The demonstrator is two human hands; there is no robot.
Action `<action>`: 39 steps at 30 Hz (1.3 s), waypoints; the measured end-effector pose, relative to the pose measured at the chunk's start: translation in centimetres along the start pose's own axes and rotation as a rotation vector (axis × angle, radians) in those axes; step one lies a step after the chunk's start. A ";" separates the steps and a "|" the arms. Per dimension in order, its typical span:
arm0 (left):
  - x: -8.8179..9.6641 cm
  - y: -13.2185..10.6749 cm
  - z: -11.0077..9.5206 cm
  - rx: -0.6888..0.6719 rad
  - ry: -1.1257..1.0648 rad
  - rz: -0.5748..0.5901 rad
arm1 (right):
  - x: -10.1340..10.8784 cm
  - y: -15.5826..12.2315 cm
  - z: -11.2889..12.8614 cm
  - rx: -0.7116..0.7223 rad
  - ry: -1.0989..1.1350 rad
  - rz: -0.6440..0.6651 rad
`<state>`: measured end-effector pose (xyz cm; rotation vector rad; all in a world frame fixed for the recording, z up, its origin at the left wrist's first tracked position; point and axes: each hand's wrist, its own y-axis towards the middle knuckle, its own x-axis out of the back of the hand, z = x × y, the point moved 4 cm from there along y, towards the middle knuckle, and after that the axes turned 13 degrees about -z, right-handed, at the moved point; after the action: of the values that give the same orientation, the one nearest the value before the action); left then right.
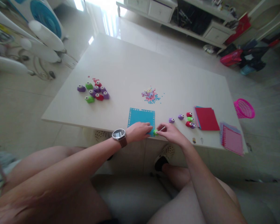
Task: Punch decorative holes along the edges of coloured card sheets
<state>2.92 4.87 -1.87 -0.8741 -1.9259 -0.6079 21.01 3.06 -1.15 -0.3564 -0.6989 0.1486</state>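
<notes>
A blue sheet of paper (141, 115) lies at the front edge of the table, with rows of small punched holes along its borders. My left hand (140, 131) rests flat on its lower part, fingertips near the lower right corner. At that corner, my right hand (170, 133) grips a small green paper punch (155, 132) set against the paper's edge. A thin white piece (162, 128) shows by my right fingers; I cannot tell whether it belongs to the punch. The left palm covers part of the sheet's lower border.
Purple, red and green punches (96, 89) cluster at the left; several more punches (189, 119) stand right. Paper confetti (151, 95) is heaped mid-table. Red sheets (207, 119) top one stack, and punched pink sheets (233, 140) overhang the right edge beside a pink basket (244, 108).
</notes>
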 end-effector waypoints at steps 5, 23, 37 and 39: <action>-0.2 0.1 0.1 0.012 0.006 -0.005 | -0.3 0.4 -0.1 0.006 0.020 -0.029; -0.6 1.6 0.1 0.210 0.009 -0.014 | -0.7 1.4 1.6 -0.044 -0.312 -0.092; -0.3 1.8 0.1 0.202 -0.001 0.045 | 0.8 1.3 2.2 -0.156 -0.314 0.004; -0.1 1.6 -0.1 0.166 0.011 0.033 | 2.1 1.0 2.2 -0.091 -0.351 -0.062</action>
<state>4.23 5.74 -1.79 -0.7935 -1.9181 -0.4253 21.16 5.12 1.36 -0.3993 -1.0648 0.1216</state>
